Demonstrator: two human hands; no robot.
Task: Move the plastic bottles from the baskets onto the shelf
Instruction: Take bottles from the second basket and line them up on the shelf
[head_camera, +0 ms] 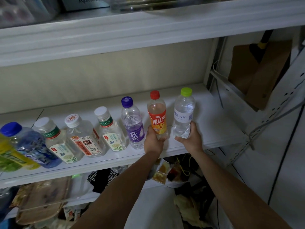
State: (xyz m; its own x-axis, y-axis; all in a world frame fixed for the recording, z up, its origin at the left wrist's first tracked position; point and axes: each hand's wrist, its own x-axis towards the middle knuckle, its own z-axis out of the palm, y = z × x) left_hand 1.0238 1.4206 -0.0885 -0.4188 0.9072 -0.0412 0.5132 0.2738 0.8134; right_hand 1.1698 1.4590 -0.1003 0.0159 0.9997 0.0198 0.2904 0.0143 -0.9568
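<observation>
A row of several plastic bottles stands on the white shelf (206, 113). My left hand (152, 142) grips the base of the orange-labelled bottle with a red cap (157, 116), upright on the shelf. My right hand (192, 140) holds the bottom of a clear bottle with a lime-green cap (184, 113), also upright, at the right end of the row. Left of them stand a purple-capped bottle (133, 126), several white-capped tea bottles (109, 129), a blue bottle (31, 144) and a yellow-green one (11, 154). No basket is in view.
An upper shelf board (115, 35) overhangs the bottles. The shelf surface right of the green-capped bottle is bare. A metal upright (212, 66) and cardboard (257, 71) stand to the right. Below the shelf lie bags, dark cloth (102, 179) and snack packets.
</observation>
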